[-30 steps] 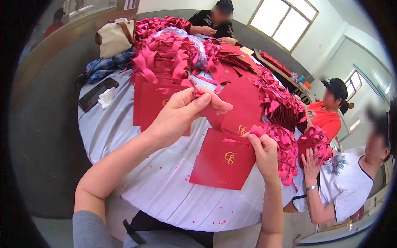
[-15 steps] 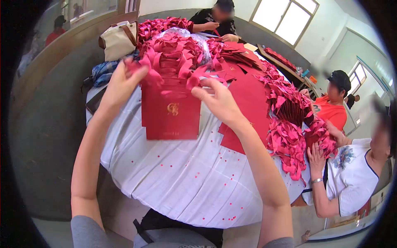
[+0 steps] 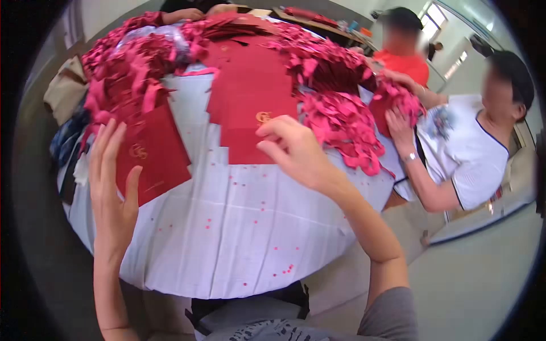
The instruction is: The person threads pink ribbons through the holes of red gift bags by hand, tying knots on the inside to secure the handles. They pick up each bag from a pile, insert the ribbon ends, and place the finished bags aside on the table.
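Observation:
My left hand point(image 3: 114, 182) is open, its fingers spread at the left edge of a red folder with gold lettering point(image 3: 154, 153). Above that folder lies a heap of folders with pink ribbons point(image 3: 122, 74). My right hand point(image 3: 293, 149) hovers, fingers curved and thumb apart, over the lower end of a stack of flat red folders point(image 3: 253, 96). Nothing shows between its fingers. Whether my left hand touches the folder's edge is hard to tell.
A round table with a white cloth point(image 3: 227, 227) bears small red dots. More ribboned folders point(image 3: 341, 131) lie on the right, where a co-worker in white point(image 3: 466, 142) holds some. A co-worker in red point(image 3: 406, 65) is behind. A beige bag point(image 3: 65, 91) lies left.
The view has turned right. My hands have let go of the pink ribbons; the left is now beside the ribboned heap's front folder, the right over the flat stack.

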Demonstrator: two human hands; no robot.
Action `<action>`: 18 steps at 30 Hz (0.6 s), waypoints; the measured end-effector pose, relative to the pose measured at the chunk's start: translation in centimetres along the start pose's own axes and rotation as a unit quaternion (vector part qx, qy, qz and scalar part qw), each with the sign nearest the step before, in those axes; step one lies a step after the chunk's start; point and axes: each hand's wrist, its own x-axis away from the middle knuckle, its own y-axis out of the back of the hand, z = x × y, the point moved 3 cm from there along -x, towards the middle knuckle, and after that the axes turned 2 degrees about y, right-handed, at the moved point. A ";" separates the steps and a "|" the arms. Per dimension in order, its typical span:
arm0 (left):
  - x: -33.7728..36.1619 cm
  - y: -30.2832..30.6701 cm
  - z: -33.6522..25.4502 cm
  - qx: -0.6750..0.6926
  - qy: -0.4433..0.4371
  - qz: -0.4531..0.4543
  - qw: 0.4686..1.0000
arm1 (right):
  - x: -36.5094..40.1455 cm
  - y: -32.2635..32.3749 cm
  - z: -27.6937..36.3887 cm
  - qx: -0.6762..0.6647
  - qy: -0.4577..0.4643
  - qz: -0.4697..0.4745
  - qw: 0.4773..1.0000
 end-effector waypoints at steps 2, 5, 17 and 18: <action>-0.5 -1.0 -1.9 0.050 -0.021 0.062 0.997 | 2.3 3.5 -2.2 0.081 -0.016 -0.054 0.995; -1.5 -4.3 -3.3 0.142 -0.071 0.167 0.973 | 5.0 7.6 -6.5 0.178 -0.018 -0.114 0.977; -7.3 -16.9 -7.2 0.128 -0.152 0.176 0.964 | 6.5 8.2 -11.9 0.252 -0.040 -0.090 0.963; -7.8 -17.1 -7.0 0.119 -0.169 0.099 0.973 | 6.3 8.2 -11.5 0.229 -0.037 -0.114 0.966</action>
